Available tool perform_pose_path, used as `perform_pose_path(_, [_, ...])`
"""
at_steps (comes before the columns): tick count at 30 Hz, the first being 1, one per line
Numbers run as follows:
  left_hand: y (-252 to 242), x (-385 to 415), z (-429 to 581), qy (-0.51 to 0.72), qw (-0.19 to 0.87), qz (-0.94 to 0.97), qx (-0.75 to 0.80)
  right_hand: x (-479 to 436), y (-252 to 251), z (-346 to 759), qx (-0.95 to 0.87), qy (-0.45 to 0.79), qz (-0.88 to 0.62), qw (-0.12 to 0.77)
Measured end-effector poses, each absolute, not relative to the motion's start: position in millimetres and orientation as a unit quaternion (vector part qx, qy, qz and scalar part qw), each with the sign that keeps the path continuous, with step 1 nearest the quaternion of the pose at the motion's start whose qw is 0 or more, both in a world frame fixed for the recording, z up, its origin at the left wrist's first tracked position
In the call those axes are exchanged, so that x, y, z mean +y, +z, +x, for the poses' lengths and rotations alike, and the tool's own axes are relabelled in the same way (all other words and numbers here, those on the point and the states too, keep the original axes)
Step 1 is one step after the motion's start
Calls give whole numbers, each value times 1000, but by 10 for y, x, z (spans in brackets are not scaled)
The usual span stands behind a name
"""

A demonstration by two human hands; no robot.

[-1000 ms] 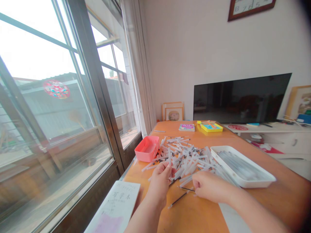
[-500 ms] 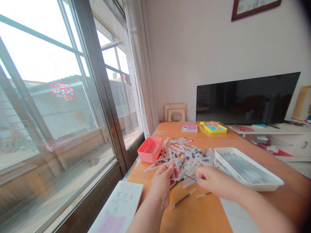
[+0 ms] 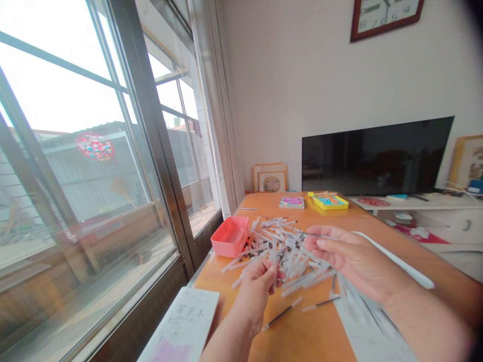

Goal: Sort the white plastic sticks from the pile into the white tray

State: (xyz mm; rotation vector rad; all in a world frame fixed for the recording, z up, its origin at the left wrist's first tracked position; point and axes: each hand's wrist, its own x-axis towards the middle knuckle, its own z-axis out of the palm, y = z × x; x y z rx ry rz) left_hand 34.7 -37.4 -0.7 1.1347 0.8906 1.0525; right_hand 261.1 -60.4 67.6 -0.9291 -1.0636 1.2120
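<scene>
A translucent pen tube stands upright in the pinched fingers of my left hand, at the near edge of a loose pile of clear and white pen parts. My right hand is over the right side of the pile, its fingers loosely bent around a thin dark refill that points left. Two pen pieces with dark refills, one and another, lie on the table in front of the pile. A pink box sits left of the pile.
My right forearm covers most of a white tray. A white notebook lies at the front left, and white paper at the front right. Toward the back are a small booklet, a yellow box and a pen.
My right hand has moved up and away from my left hand, and its fingers have loosened from a fist. The upright tube remains in my left hand. The view has shifted slightly.
</scene>
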Motion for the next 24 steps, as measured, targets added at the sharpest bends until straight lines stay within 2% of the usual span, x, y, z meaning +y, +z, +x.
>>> perform_pose_path(9, [10, -440, 384, 440, 572, 582, 374, -608, 771, 2625, -453, 405, -437, 663])
perform_pose_path(17, [-52, -424, 393, 412, 553, 627, 362, -556, 697, 2598, -479, 331, -486, 652])
perform_pose_path(24, [-106, -421, 369, 398, 537, 648, 366, -533, 675, 2562, -486, 312, -512, 635])
